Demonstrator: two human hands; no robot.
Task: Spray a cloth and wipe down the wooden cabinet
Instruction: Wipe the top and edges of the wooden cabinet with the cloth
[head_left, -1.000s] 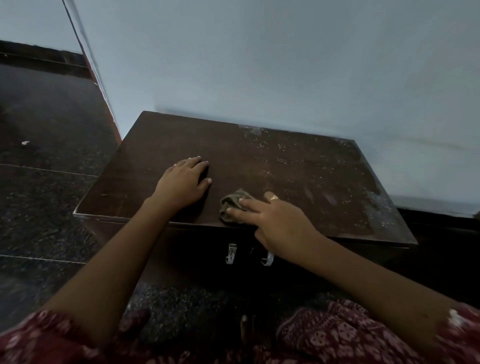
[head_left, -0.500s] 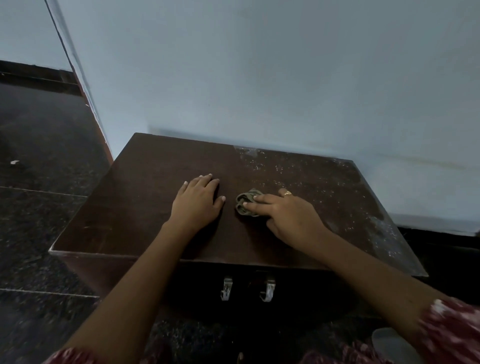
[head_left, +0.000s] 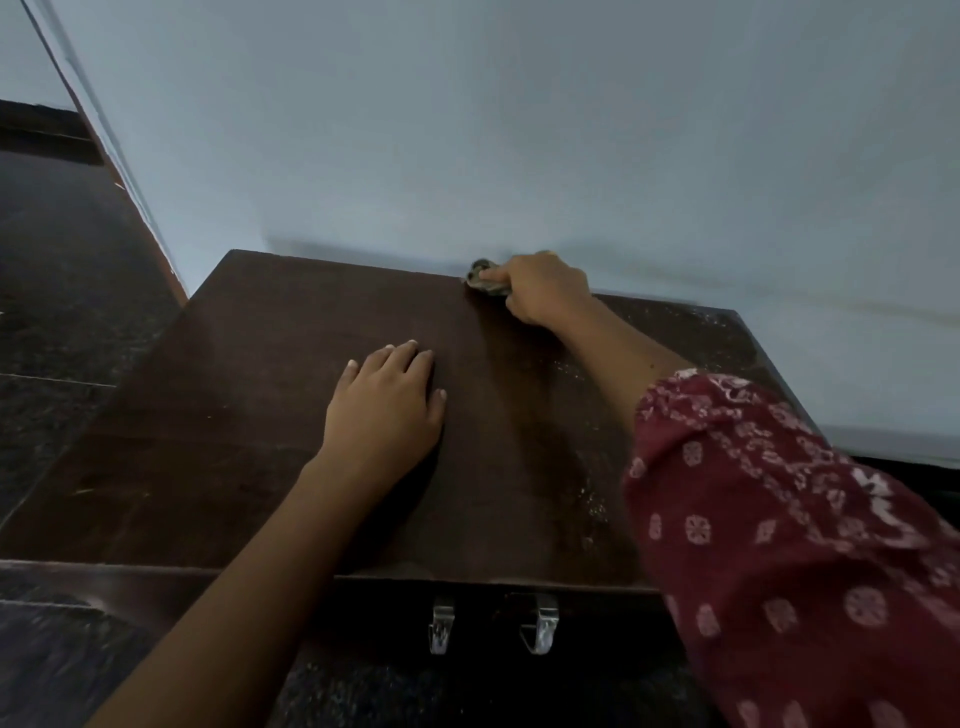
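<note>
— Where is the cloth?
— The cloth (head_left: 479, 279) is on the cabinet (head_left: 249, 426), at the back edge of its top and a little right of the middle, where the top meets the wall (head_left: 519, 130).
— Who has it?
— The right hand (head_left: 543, 291) grips it, with the fingers curled over the bunched fabric and pressing it onto the wood. Only a small wad shows past the fingertips.
— And the other hand?
— The left hand (head_left: 387, 410) lies flat near the middle of the cabinet top, palm down. Its fingers are straight and close together, and it holds nothing. It is well apart from the cloth.
— What does the top look like?
— It is dark brown wood. Pale specks (head_left: 587, 499) lie on its right part, beside the right forearm.
— Anything on the front?
— Two metal clasps (head_left: 441, 623) hang side by side just under the cabinet's front edge. A red patterned sleeve (head_left: 779, 519) covers the right arm above the cabinet's right front corner. Dark speckled floor (head_left: 62, 286) lies to the cabinet's left.
</note>
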